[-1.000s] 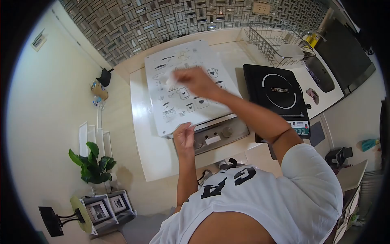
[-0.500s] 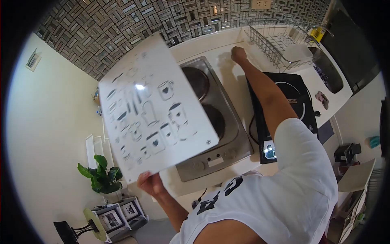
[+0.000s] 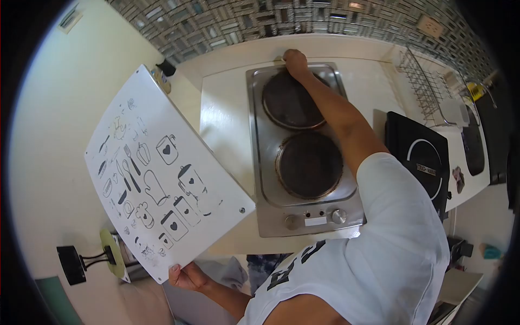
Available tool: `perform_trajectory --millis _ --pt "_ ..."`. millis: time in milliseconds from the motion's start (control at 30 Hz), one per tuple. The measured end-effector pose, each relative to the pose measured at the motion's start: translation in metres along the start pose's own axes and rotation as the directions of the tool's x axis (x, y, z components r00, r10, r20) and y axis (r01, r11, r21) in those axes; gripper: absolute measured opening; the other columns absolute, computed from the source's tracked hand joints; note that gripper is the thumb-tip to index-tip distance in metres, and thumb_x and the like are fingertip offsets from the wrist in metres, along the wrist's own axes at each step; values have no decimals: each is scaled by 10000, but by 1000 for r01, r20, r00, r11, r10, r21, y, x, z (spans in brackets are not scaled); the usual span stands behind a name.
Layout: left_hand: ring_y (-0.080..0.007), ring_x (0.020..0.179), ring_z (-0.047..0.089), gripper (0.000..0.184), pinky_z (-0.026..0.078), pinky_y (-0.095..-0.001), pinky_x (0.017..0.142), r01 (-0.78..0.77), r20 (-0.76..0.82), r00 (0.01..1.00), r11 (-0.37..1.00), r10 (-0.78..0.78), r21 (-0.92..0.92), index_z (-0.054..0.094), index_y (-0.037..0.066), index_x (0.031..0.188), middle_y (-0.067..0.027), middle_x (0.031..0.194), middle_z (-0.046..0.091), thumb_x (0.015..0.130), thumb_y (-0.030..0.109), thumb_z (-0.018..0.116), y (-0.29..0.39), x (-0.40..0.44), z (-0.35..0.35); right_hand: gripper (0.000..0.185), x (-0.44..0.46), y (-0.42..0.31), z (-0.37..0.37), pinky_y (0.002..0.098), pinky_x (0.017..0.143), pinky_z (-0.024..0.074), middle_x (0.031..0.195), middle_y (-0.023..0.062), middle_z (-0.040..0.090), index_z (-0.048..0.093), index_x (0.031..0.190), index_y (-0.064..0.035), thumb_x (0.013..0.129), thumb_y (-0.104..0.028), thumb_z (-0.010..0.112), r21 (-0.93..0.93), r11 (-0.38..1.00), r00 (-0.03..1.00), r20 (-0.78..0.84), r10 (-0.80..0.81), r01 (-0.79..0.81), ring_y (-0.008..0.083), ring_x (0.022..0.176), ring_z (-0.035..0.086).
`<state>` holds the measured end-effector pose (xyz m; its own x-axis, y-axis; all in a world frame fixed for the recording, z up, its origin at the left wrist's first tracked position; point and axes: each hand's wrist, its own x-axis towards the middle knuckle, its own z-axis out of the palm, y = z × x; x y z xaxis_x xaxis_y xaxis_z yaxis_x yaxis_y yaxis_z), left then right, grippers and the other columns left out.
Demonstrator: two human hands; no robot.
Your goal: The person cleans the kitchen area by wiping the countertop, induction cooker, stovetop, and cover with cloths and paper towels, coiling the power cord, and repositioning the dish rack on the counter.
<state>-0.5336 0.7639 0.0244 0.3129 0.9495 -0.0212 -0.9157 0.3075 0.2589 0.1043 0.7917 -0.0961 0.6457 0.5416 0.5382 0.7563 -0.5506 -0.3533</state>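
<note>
My left hand [image 3: 188,277] grips the lower edge of a white board [image 3: 216,189] printed with black drawings of mugs, jars, cutlery and an oven mitt. The board is tilted up at the left of a steel two-burner electric stove [image 3: 260,216]. At the stove's back edge my right hand [image 3: 296,62] is closed in a fist; a small pale bit shows beside it, and what it holds is hidden. The far round hotplate [image 3: 287,103] lies just below that hand, partly behind my forearm. The near hotplate [image 3: 310,165] is dark with brownish rims.
A black induction cooker [image 3: 425,146] stands right of the stove. Farther right are a wire dish rack [image 3: 422,86], a sink [image 3: 474,146] and a crumpled cloth [image 3: 459,179]. A tiled wall [image 3: 244,27] runs along the back. A small bottle [image 3: 162,81] stands behind the board.
The board has moved left and down in my left hand, uncovering both hotplates. My right hand has gone from the counter right of the stove to the stove's back edge. The view has shifted.
</note>
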Motion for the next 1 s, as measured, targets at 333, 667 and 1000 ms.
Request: perform_trajectory --millis 333,667,1000 --pt "-278 1256 237 743 122 -478 1046 -12 90 996 999 16 -39 196 -41 1320 -190 1353 259 592 -88 340 -2 0 -22 110 9 -85 52 344 600 446 788 93 588 576 666 -19 697 -115 620 388 896 926 212 -313 214 240 732 585" --pt "-326 1267 208 786 138 -546 1022 0 150 989 994 16 -105 158 -12 1338 -208 1358 234 580 -87 353 0 6 -30 187 -277 -214 -80 336 702 394 752 107 472 489 771 -16 728 -181 565 955 246 291 191 -937 166 241 778 479" --pt "-312 1258 227 817 94 -488 1050 -172 -82 980 981 180 91 195 -41 1321 -190 1353 258 524 -63 377 3 6 -18 175 18 -118 125 387 591 453 750 175 550 489 688 0 694 -127 608 418 902 980 103 -169 111 326 702 559"
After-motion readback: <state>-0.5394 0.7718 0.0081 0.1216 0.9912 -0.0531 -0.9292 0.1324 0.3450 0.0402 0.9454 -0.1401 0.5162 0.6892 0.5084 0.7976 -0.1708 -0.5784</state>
